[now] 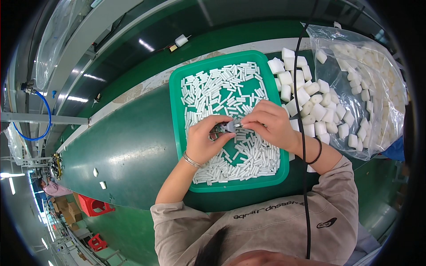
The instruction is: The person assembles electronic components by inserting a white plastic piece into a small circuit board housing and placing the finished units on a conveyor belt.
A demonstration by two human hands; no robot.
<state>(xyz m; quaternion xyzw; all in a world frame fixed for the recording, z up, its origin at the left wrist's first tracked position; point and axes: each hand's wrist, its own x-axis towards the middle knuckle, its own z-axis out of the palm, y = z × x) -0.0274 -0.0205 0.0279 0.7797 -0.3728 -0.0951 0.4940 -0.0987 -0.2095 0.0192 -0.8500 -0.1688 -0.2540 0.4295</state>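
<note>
My left hand [203, 141] is closed around a small device with a grey end [230, 127] and what looks like a green circuit board in its body. Thumb and fingertips grip it from two sides. At the device's grey end, my right hand [271, 123] pinches a small pale piece [238, 125]; its exact kind is too small to tell. Both hands are held over a green tray [177, 128] strewn with many short white rods [208, 93]. Some rods are hidden beneath my hands.
White foam plugs [317, 111] lie heaped right of the tray, partly spilling from a clear plastic bag [377, 88]. A black cable [303, 177] hangs down across the view. Two white pieces lie on the green table [120, 146] at left. Beyond it stands a red stool [93, 206].
</note>
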